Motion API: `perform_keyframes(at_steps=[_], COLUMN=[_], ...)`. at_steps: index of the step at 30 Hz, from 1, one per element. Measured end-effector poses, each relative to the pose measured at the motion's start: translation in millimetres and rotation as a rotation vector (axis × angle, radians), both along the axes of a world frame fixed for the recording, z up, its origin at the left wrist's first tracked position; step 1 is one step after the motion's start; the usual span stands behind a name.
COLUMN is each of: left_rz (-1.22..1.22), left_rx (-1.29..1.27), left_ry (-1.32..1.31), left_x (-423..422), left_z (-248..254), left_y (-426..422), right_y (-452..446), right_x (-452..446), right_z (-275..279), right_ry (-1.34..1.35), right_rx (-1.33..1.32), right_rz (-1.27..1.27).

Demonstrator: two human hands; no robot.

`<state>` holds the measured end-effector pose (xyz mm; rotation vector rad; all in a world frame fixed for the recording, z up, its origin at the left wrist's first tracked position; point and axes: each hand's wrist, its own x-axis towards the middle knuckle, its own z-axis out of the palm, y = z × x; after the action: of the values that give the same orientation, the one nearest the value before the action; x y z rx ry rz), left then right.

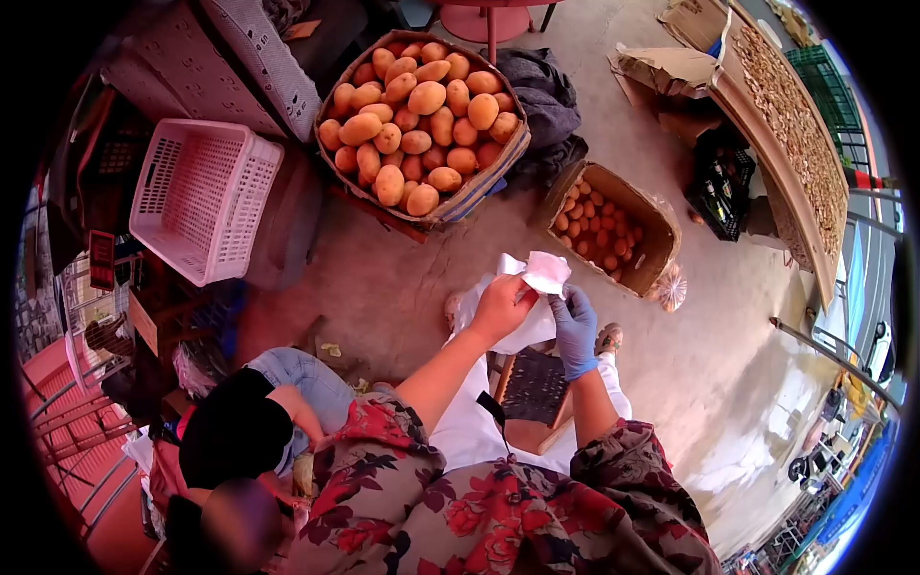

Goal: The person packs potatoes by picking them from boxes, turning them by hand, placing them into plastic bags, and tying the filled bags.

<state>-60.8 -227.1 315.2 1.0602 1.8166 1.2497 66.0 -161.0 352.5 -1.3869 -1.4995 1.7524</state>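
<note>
A small, crumpled white sheet [547, 272], paper or thin cloth, is pinched between my two hands above my lap. My left hand [503, 307] is bare and closes on its left edge with thumb and fingers. On the right edge, my right hand [575, 331] grips it in a blue glove. More white material [529, 331] hangs under my hands, over my knees. Below it, between my legs, there is a dark woven seat [530, 385] with a wooden frame.
Ahead stands a large box [479, 206] heaped with orange-yellow mangoes [426, 98]. A smaller cardboard box [656, 230] of similar fruit sits ahead right. A pink-white plastic basket [254, 206] lies at left. Close on my left sits another person [235, 431]. A raised tray [767, 144] holds drying pieces.
</note>
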Motion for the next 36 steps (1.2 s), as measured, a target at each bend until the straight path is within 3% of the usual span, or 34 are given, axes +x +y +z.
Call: perform_keyframes(at_steps=[4, 11, 16, 18, 23, 24, 28, 29, 31, 34, 35, 36], left_rz=[0.110, 0.315, 0.414, 0.328, 0.108, 0.123, 0.184, 0.218, 0.270, 0.279, 0.300, 0.322], left_rx=[-0.046, -0.232, -0.137, -0.159, -0.185, -0.105, 0.053, 0.087, 0.131, 0.195, 0.215, 0.225], left_ry=[-0.036, -0.119, -0.289, -0.267, -0.283, -0.365, -0.747, -0.783, -0.829, -0.758, -0.778, -0.805], left_x=[0, 28, 83, 95, 104, 107, 110, 114, 128, 144, 143, 144], left_z=[-35, -121, -215, -236, -257, -253, -242, -236, -219, -198, -196, -191], left_y=[25, 51, 102, 120, 146, 150, 150, 145, 136, 111, 104, 98], right_y=[37, 92, 146, 168, 196, 201, 213, 216, 206, 190, 190, 184], right_x=[-5, 15, 55, 72, 116, 124, 143, 150, 163, 179, 184, 185], right_z=[-52, -167, -238, -247, -280, -290, -273, -274, -249, -236, -241, -239], right_ry=[0.078, 0.038, 0.030, 0.106, 0.124, 0.016, 0.025, 0.007, 0.068, 0.343, 0.306, 0.418], right_rx=[-0.020, -0.039, -0.013, -0.150, -0.173, -0.048, 0.212, 0.464, 0.426, 0.157, 0.069, 0.118], right_rz=[0.044, 0.399, 0.396, 0.359, 0.315, 0.366, 0.353, 0.330, 0.208, 0.131, 0.107, 0.053])
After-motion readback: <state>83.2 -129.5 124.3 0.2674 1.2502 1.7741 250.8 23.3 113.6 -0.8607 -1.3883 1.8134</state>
